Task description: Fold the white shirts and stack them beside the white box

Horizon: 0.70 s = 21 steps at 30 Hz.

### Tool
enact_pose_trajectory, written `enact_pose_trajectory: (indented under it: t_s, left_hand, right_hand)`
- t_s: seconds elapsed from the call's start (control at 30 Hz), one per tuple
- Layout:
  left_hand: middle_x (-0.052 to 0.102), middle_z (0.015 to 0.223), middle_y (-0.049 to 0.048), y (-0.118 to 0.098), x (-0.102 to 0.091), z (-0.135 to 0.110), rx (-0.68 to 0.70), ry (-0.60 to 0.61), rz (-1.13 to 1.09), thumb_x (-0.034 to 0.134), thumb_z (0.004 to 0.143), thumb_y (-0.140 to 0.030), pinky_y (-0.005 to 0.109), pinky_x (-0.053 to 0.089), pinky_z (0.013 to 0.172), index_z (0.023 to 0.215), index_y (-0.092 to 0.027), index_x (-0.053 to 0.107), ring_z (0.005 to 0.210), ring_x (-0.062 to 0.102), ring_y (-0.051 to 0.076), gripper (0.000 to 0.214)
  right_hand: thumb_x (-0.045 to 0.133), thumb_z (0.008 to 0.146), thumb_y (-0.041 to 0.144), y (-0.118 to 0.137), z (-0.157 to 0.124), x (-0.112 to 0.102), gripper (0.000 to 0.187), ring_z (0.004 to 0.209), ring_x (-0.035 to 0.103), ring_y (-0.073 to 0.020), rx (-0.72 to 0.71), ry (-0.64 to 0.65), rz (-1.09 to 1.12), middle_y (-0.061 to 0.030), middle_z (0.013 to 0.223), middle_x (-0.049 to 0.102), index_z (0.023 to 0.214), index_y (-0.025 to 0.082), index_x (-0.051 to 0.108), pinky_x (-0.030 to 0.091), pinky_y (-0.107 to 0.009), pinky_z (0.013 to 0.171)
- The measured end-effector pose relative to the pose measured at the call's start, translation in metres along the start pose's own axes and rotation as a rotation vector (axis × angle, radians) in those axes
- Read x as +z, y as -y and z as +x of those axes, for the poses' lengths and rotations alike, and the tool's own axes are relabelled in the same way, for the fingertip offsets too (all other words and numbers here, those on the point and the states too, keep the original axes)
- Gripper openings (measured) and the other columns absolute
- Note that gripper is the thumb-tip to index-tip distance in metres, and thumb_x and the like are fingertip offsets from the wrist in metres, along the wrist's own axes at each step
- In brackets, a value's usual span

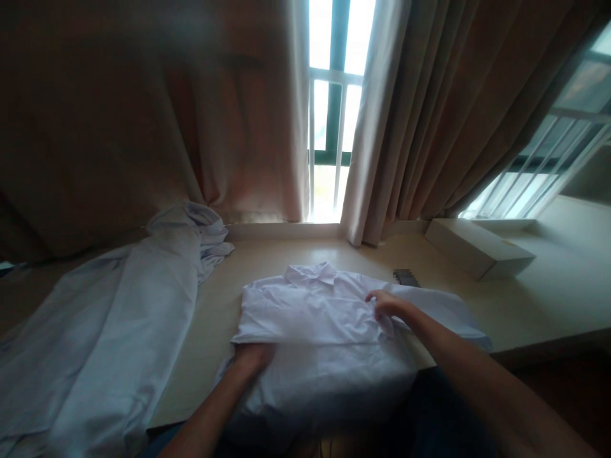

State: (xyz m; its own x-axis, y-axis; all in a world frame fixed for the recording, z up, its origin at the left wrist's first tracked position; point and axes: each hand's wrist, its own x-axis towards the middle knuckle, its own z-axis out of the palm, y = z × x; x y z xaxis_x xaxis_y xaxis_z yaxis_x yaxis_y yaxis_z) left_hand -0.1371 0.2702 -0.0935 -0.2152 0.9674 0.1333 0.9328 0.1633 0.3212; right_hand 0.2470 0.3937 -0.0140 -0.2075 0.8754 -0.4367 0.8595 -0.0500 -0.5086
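A white collared shirt lies in front of me with its collar at the far side and one sleeve stretched out to the right. Its lower part hangs over the near edge of the surface. My left hand is slipped under a fold at the shirt's left side, so its fingers are hidden. On the right side of the shirt, near the shoulder, my right hand has its fingers closed on the fabric.
More white garments are spread along the left of the pale ledge. A white box stands at the back right. Close to the sleeve lies a small dark item, blurred out. Brown curtains hang behind, beside a bright barred window.
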Motion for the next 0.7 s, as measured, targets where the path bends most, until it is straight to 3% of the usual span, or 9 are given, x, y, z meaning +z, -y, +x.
enact_pose_trajectory:
  t_s: [0.1, 0.17, 0.27, 0.33, 0.43, 0.53, 0.7]
  left_hand:
    - [0.069, 0.105, 0.0128, 0.002, -0.003, -0.023, 0.047, 0.109, 0.075, 0.043, 0.088, -0.035, 0.037, 0.043, 0.095, 0.104, -0.018, 0.066, 0.106, 0.06, 0.025, 0.032]
    - [0.069, 0.088, 0.0108, 0.007, -0.007, -0.044, 0.092, 0.09, 0.083, 0.038, 0.091, -0.037, 0.037, 0.045, 0.086, 0.087, -0.02, 0.067, 0.09, 0.063, 0.024, 0.034]
    - [0.066, 0.087, 0.0082, 0.021, -0.018, -0.069, 0.156, -0.125, 0.056, 0.041, 0.09, -0.037, 0.036, 0.045, 0.086, 0.084, -0.022, 0.064, 0.089, 0.06, 0.023, 0.028]
    - [0.063, 0.092, 0.0101, 0.03, -0.024, -0.075, 0.084, -0.326, 0.075, 0.048, 0.086, -0.041, 0.039, 0.044, 0.09, 0.093, -0.019, 0.062, 0.094, 0.057, 0.025, 0.027]
    - [0.059, 0.102, 0.0145, 0.041, -0.027, -0.066, -0.056, -0.483, 0.096, 0.053, 0.082, -0.044, 0.043, 0.043, 0.092, 0.111, -0.012, 0.055, 0.102, 0.054, 0.029, 0.043]
    - [0.059, 0.11, 0.0127, 0.047, -0.021, -0.053, -0.042, -0.444, -0.009, 0.052, 0.083, -0.038, 0.041, 0.044, 0.094, 0.119, -0.014, 0.051, 0.106, 0.054, 0.027, 0.043]
    - [0.062, 0.109, 0.0083, 0.053, -0.013, -0.05, -0.098, -0.387, -0.198, 0.043, 0.086, -0.028, 0.036, 0.044, 0.093, 0.112, -0.02, 0.055, 0.105, 0.057, 0.023, 0.03]
  right_hand:
    - [0.072, 0.047, 0.001, -0.002, 0.0, 0.006, 0.066, 0.079, 0.064, -0.0207, -0.03, -0.022, -0.121, -0.0054, 0.095, 0.066, 0.111, 0.018, 0.066, 0.047, -0.025, 0.066]
    - [0.074, 0.047, 0.003, 0.005, -0.002, 0.002, 0.06, 0.091, 0.063, -0.0253, -0.08, -0.065, -0.211, -0.0077, 0.101, 0.066, 0.105, 0.017, 0.068, 0.047, -0.029, 0.074]
    - [0.07, 0.063, 0.011, 0.034, -0.001, 0.0, 0.043, 0.108, 0.057, -0.0303, -0.187, -0.176, -0.305, -0.0131, 0.112, 0.064, 0.106, 0.017, 0.067, 0.043, -0.035, 0.088]
    - [0.063, 0.074, 0.016, 0.064, 0.004, 0.011, 0.036, 0.113, 0.055, -0.0291, -0.276, -0.223, -0.335, -0.0138, 0.117, 0.063, 0.11, 0.018, 0.066, 0.041, -0.035, 0.091]
    - [0.06, 0.079, 0.021, 0.117, 0.018, 0.045, 0.028, 0.11, 0.058, -0.0262, -0.414, -0.224, -0.358, -0.0112, 0.115, 0.065, 0.107, 0.02, 0.067, 0.042, -0.032, 0.09]
    - [0.053, 0.085, 0.025, 0.169, 0.032, 0.089, 0.027, 0.109, 0.059, -0.0263, -0.528, -0.223, -0.359, -0.0119, 0.114, 0.066, 0.108, 0.019, 0.066, 0.043, -0.034, 0.09]
    - [0.045, 0.093, 0.03, 0.234, 0.055, 0.149, 0.037, 0.12, 0.052, -0.0212, -0.709, -0.189, -0.326, -0.0087, 0.129, 0.059, 0.128, 0.021, 0.054, 0.039, -0.032, 0.098]
